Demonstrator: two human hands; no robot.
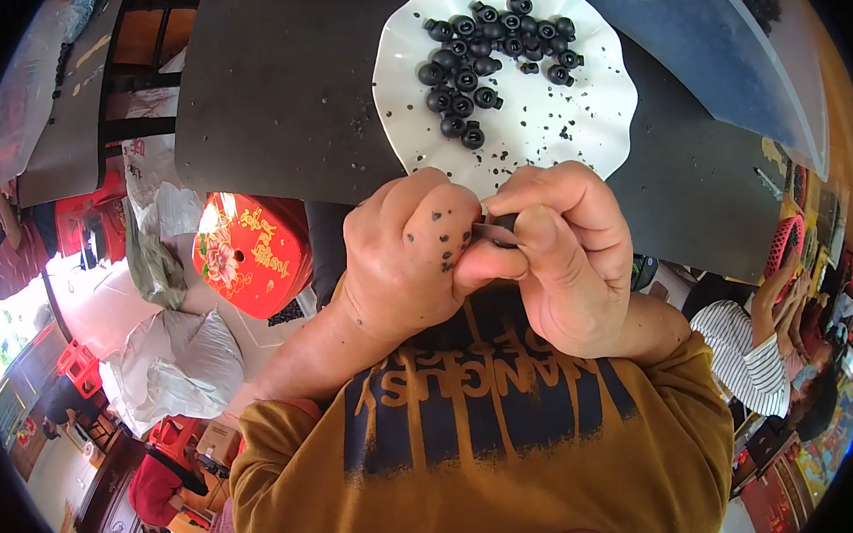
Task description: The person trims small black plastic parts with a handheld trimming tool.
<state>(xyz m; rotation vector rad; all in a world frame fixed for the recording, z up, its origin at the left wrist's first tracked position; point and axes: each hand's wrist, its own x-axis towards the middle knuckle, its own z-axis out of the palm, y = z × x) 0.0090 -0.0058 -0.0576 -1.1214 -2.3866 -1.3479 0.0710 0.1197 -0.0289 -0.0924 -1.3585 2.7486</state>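
Observation:
My left hand (411, 253) is curled closed around a small metal blade (493, 233), its thumb stretched toward my right hand. Black specks cling to the back and fingers of that hand. In a pinch between thumb and forefinger, my right hand (577, 257) holds a small black rubber piece (508, 223), mostly hidden by the fingers. Blade and piece meet between the two thumbs. Just beyond my hands, a white wavy-edged plate (590, 139) bears several round black rubber pieces (464, 79) with short necks and holes, plus scattered black crumbs.
The plate rests on a dark grey tabletop (275, 100) dotted with crumbs. A translucent bluish sheet (725, 43) covers the far right. A red flowered stool (250, 253) and white sacks (174, 365) stand at left. Other people sit to the right, one in a striped sleeve (739, 350).

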